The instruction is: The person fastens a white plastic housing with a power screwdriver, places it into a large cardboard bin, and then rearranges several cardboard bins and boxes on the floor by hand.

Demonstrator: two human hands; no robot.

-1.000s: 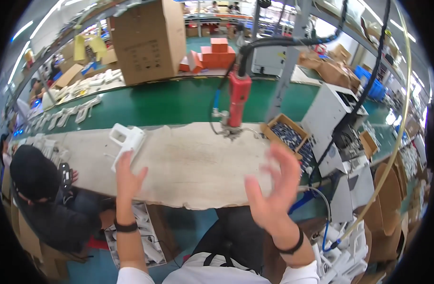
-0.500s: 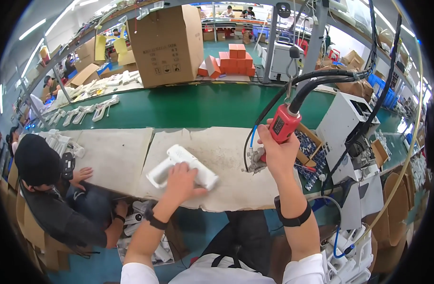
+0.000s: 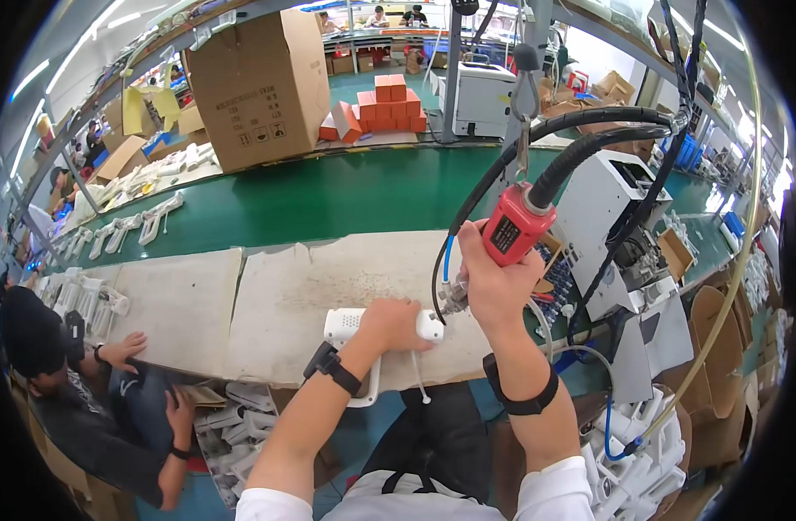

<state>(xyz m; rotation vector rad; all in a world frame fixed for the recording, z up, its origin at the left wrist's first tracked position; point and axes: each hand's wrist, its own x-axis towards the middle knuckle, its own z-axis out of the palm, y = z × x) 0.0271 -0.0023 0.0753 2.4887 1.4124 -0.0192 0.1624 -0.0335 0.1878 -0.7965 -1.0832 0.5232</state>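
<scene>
My left hand (image 3: 387, 326) is closed over a white plastic housing (image 3: 341, 323), which lies on the worktop near its front edge. A loop-shaped handle and a thin white stem with a rounded end point toward me from the housing. My right hand (image 3: 500, 286) is wrapped around a red power screwdriver (image 3: 519, 227) that hangs from a hook. Its metal nose (image 3: 454, 300) comes down tilted at the right end of the housing; whether it touches cannot be made out.
Pale sheets (image 3: 285, 278) cover the worktop, with a green surface (image 3: 328, 195) behind. A co-worker (image 3: 94, 391) sits at left. A white machine (image 3: 597, 226) stands right; white parts fill a container (image 3: 650, 460) below. Black cables (image 3: 580, 130) hang overhead.
My left hand has moved right and turned the white housing, bringing its right end under the screwdriver's nose. The whole view has shifted somewhat to the right.
</scene>
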